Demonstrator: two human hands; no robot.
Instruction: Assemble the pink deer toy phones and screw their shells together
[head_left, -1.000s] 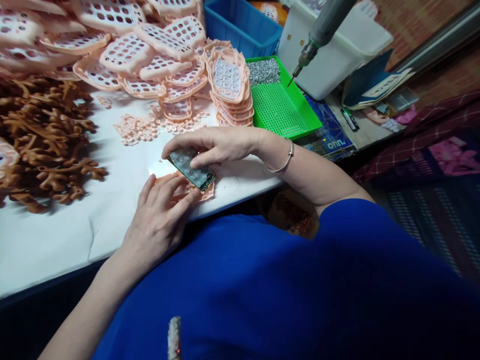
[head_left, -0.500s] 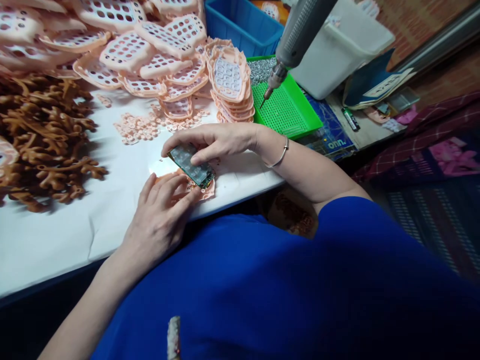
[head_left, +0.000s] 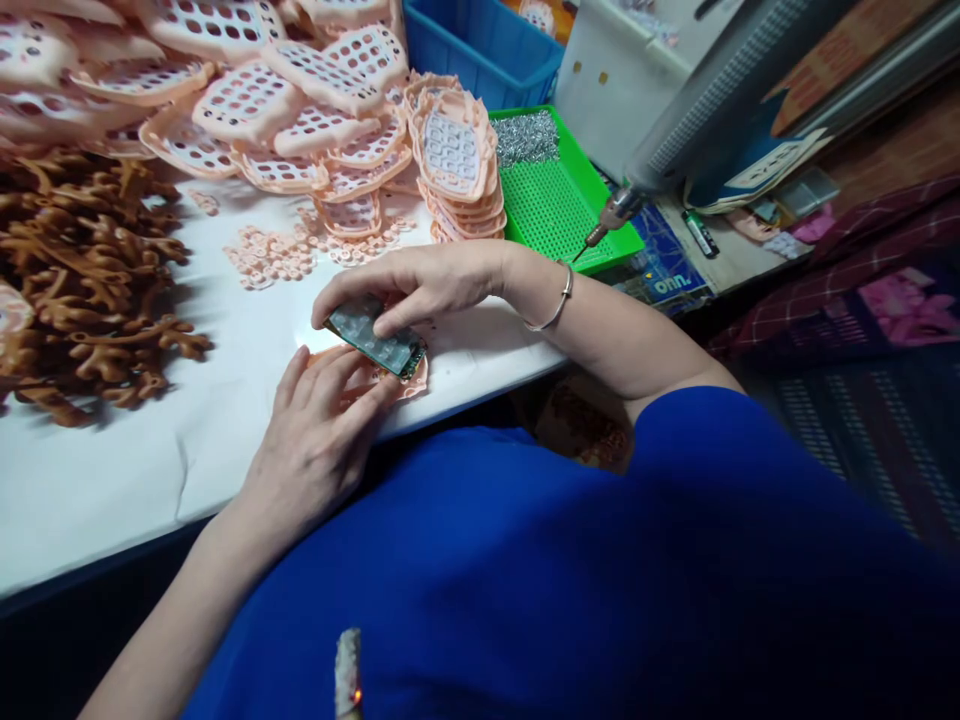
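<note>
My right hand (head_left: 431,290) grips a green circuit board (head_left: 375,338) covered by a greyish film, with the thumb on top and the fingers over its far edge. The board is tilted above a peach plastic shell (head_left: 417,378) lying near the table's front edge. My left hand (head_left: 319,425) is curled over the shell's left side, and its fingers hide much of it. The left index fingertip is at the board's lower end. Just beyond the hands lie small peach plastic pieces (head_left: 270,255).
A hanging electric screwdriver (head_left: 675,130) points down over a green tray (head_left: 540,195) of metal screws (head_left: 529,138). Brown branched parts (head_left: 90,280) are heaped left, peach shells (head_left: 247,105) behind, more stacked (head_left: 454,155). A burning cigarette (head_left: 348,665) shows at the bottom.
The screwdriver has swung to the right and lower, its bit now over the tray's near edge. My right hand and the board have shifted slightly left. My left hand stays nearly still.
</note>
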